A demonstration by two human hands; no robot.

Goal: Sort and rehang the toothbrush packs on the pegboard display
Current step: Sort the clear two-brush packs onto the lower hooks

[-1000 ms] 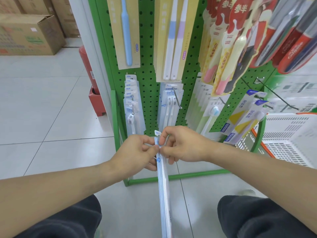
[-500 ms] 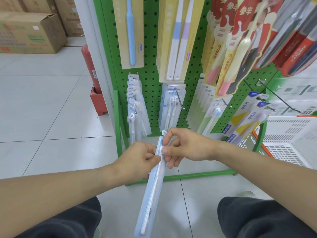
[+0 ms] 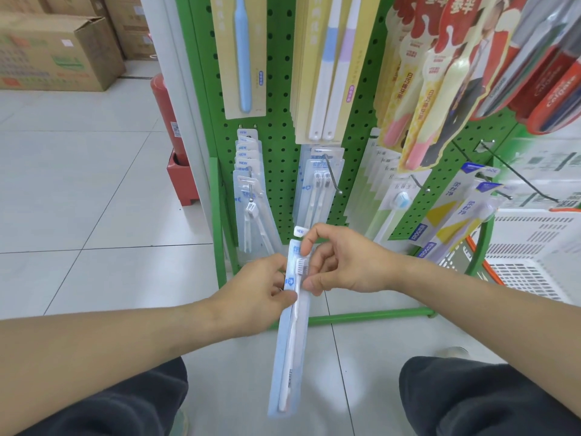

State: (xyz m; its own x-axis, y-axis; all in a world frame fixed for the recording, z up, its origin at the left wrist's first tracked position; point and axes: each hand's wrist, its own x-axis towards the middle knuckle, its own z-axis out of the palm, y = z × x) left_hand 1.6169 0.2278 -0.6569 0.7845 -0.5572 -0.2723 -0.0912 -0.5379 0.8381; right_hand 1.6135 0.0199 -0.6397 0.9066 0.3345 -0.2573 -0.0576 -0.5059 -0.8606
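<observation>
A clear toothbrush pack (image 3: pixel 290 347) with a white brush inside is held in front of the green pegboard (image 3: pixel 279 127), its face now turned up to me. My left hand (image 3: pixel 254 297) pinches its left edge near the top. My right hand (image 3: pixel 342 262) grips the top by the brush head, index finger on the hang tab. Behind the hands, matching clear packs (image 3: pixel 319 187) hang on a metal hook (image 3: pixel 333 176). Another row of clear packs marked NEW (image 3: pixel 250 190) hangs to the left.
Yellow-card packs (image 3: pixel 320 67), red-and-cream packs (image 3: pixel 430 83) and white-blue packs (image 3: pixel 452 212) hang around. Bare hooks (image 3: pixel 518 184) jut out at right. A white basket (image 3: pixel 540 247) stands at right, a red extinguisher (image 3: pixel 171 133) and cardboard boxes (image 3: pixel 59 51) at left.
The pack has turned from edge-on to face-up, its lower end swinging left. Both hands kept hold of its top and stayed in place before the pegboard.
</observation>
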